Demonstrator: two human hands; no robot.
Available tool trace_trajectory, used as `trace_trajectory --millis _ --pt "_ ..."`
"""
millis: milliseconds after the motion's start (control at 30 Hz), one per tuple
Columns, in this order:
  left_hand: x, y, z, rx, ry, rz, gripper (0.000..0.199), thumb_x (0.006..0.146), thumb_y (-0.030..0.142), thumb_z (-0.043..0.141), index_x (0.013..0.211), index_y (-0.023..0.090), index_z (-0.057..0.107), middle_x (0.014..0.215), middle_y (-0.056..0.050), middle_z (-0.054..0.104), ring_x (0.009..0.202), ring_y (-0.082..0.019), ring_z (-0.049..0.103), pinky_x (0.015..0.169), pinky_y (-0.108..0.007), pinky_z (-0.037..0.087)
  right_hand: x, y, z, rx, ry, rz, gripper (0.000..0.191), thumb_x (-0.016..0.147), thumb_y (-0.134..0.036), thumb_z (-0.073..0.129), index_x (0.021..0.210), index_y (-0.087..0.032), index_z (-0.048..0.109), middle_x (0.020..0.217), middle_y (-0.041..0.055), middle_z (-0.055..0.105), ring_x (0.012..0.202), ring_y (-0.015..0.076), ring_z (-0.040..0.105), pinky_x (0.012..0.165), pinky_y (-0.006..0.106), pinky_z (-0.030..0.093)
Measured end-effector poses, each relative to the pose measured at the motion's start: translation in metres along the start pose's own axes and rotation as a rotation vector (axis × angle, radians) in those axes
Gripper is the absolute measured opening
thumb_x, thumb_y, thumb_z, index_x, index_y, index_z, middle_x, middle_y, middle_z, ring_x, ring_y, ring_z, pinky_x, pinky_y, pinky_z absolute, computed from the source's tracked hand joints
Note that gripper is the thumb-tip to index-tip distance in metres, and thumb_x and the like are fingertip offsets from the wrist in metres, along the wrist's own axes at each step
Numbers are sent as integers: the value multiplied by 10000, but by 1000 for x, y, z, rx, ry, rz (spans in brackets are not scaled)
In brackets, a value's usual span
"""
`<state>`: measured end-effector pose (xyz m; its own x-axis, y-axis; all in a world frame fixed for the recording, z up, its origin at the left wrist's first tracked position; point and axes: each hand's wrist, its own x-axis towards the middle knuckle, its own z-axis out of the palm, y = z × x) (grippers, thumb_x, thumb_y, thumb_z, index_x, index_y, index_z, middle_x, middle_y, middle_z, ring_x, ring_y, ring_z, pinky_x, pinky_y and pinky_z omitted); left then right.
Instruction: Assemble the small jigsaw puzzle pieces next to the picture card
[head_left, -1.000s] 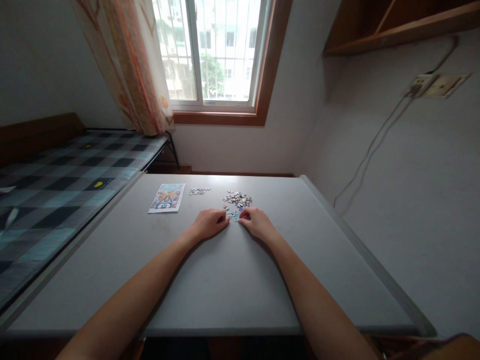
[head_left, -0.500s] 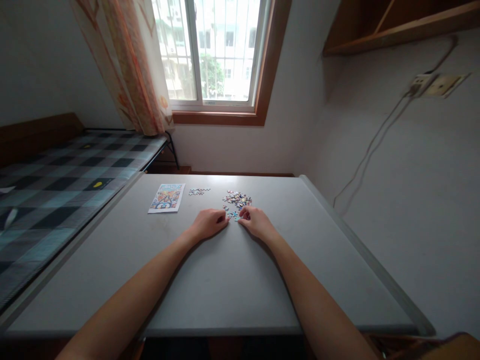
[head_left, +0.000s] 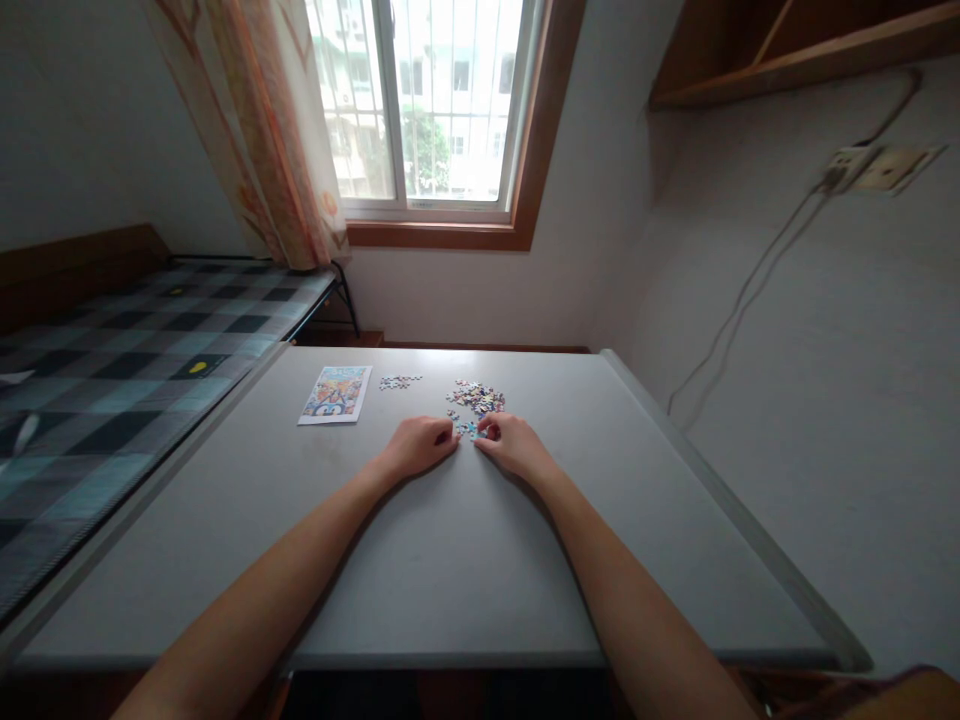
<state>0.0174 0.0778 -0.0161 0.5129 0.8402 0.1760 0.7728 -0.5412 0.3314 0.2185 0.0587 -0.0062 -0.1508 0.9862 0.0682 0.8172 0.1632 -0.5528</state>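
My left hand [head_left: 421, 444] rests on the table with its fingers curled. Its fingertips touch the left side of a small group of light-blue jigsaw puzzle pieces [head_left: 466, 428]; whether it grips one is hidden. On the other side of that group, my right hand [head_left: 514, 442] pinches a small bluish puzzle piece between thumb and fingers, mostly covered by them. Just beyond both hands lies a heap of mixed loose puzzle pieces [head_left: 477, 396]. Farther left is a flat cluster of puzzle pieces [head_left: 400, 382], and beside it a colourful printed picture sheet [head_left: 335, 395].
The grey-white table [head_left: 450, 560] has a raised rim on its left and right sides. A bed with a checked cover [head_left: 225, 300] stands at the left. A window [head_left: 427, 110] and curtain are behind. A cable [head_left: 739, 300] hangs along the right wall.
The fingers of my right hand have shifted slightly over the light-blue pieces, covering more of the one at their tips. My left hand stays in place.
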Motion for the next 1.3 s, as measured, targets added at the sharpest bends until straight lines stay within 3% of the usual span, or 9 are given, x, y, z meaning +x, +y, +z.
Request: trace_trajectory --millis 267,733,967,1167,1300 --pt "0 -1 1 -12 1 2 338 890 421 441 676 203 585 630 -15 608 555 -132 481 553 -250 251 -2 -4 -3 -15 -9 -7 116 766 -272 673 863 -212 695 776 8 688 688 136 585 632 225 384" --pt "-1 0 1 -19 23 23 320 895 407 462 684 204 591 636 -5 608 569 -129 502 555 -246 285 -2 -5 -3 -73 1 -29 156 825 -346 622 861 -211 691 799 28 693 718 152 595 636 234 375" --pt "0 2 1 19 245 -95 253 919 362 459 939 226 672 1064 -33 655 784 -148 626 695 -255 427 -2 -6 -2 -83 4 -33 153 838 -345 621 866 -212 692 820 26 700 747 152 608 645 231 380" --pt "0 0 3 42 158 -40 305 915 365 479 1159 280 640 1270 -17 598 941 -175 648 798 -269 477 -3 -8 -5 -68 -8 -33 152 838 -332 614 871 -206 692 816 31 699 723 150 602 640 232 378" --pt "-1 0 3 74 127 -9 324 914 382 487 1194 300 627 1301 -15 575 946 -181 651 795 -272 483 -4 -8 -5 -72 -2 -43 151 838 -329 611 870 -206 690 815 32 696 730 154 600 644 235 375"
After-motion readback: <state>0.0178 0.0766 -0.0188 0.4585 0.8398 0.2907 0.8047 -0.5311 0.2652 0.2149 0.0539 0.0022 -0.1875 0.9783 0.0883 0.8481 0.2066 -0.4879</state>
